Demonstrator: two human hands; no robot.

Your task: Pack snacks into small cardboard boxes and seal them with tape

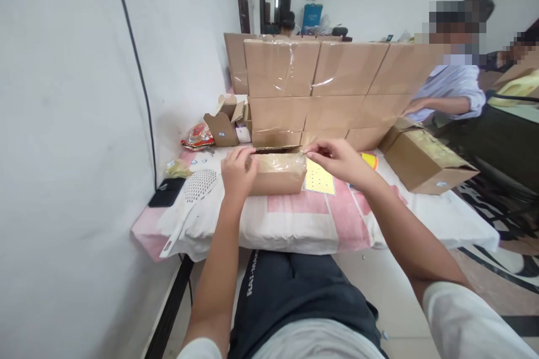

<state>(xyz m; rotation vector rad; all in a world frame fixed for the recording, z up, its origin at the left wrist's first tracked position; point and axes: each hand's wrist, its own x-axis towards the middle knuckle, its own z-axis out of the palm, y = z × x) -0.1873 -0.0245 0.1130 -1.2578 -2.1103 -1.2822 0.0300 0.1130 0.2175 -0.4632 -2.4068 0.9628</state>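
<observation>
Cardboard box sits at frame centre on the cloth-covered counter. Left hand: fingers gripping the box's left end. Right hand: fingertips pinched on clear tape at its upper-right corner. Stacked cartons stand upper centre.

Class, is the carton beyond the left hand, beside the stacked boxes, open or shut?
Open: the carton has flaps sticking up, not folded flat.

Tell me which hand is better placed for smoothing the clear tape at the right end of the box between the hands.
Probably the right hand: its fingertips are at that end of the box, while the left hand is at the opposite end.
</observation>
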